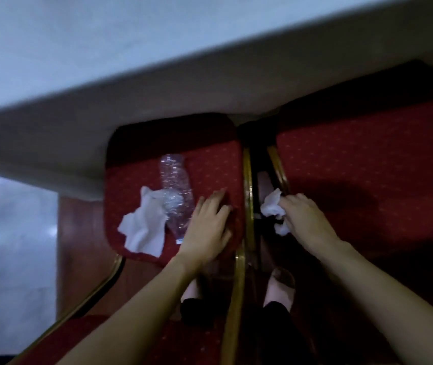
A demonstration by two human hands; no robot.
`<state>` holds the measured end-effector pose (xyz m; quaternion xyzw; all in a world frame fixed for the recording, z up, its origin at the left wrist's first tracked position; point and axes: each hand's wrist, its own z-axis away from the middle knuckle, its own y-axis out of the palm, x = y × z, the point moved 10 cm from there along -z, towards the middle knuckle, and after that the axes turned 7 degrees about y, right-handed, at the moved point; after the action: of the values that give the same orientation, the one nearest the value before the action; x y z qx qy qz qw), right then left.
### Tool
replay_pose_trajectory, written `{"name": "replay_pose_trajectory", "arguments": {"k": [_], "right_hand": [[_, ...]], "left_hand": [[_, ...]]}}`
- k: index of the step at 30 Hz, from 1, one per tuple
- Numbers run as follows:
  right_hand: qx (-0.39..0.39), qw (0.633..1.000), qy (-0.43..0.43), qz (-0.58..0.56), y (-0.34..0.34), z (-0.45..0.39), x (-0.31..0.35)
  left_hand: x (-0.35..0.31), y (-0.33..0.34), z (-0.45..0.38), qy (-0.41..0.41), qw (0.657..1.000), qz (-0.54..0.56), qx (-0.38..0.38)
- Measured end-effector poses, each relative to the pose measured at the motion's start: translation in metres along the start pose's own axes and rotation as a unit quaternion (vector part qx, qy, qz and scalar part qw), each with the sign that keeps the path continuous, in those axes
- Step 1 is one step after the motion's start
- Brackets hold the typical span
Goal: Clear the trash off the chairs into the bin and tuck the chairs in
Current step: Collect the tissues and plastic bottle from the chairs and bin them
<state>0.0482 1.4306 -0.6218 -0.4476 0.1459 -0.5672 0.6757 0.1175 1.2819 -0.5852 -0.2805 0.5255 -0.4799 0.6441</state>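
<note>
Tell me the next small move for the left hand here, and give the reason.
Probably slide the left hand over and close it on the crushed clear plastic bottle. That hand lies open and empty on the red patterned chair seat right beside the bottle, while the right hand already grips a crumpled white tissue.

Bottle [175,191] and tissue [144,227] lie on the left chair [210,164], partly under the table [78,61]

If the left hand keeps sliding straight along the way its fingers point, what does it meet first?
The left hand lies flat on the red chair seat, fingers pointing up-right toward the table edge. Only bare seat lies ahead; the crushed bottle sits to its left, probably missed.
</note>
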Motion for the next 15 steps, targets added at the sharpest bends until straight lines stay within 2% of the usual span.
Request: {"name": "replay_pose_trajectory", "arguments": {"k": [2,5,7,9,11,13,15], "right_hand": [[-0.017,0.999,-0.030,0.018,0.003,-0.005,0.048],[-0.072,0.995,-0.045,-0.056,0.003,-0.013,0.105],[-0.051,0.987,-0.014,-0.151,0.015,-0.025,0.122],[-0.031,0.976,0.020,-0.216,0.035,-0.041,0.137],[-0.010,0.967,0.065,-0.248,0.051,-0.056,0.149],[-0.039,0.967,0.091,-0.236,0.052,-0.062,0.163],[-0.077,0.971,0.098,-0.202,0.048,-0.066,0.181]], "left_hand": [[0.048,-0.043,0.038,-0.061,0.989,0.055,-0.123],[0.137,-0.075,0.107,-0.255,0.920,0.114,-0.274],[0.187,-0.064,0.141,-0.371,0.863,0.169,-0.297],[0.218,-0.037,0.155,-0.434,0.832,0.236,-0.252],[0.228,-0.022,0.145,-0.406,0.865,0.227,-0.189],[0.228,-0.016,0.127,-0.353,0.911,0.158,-0.146],[0.227,-0.013,0.110,-0.316,0.935,0.101,-0.124]]}}
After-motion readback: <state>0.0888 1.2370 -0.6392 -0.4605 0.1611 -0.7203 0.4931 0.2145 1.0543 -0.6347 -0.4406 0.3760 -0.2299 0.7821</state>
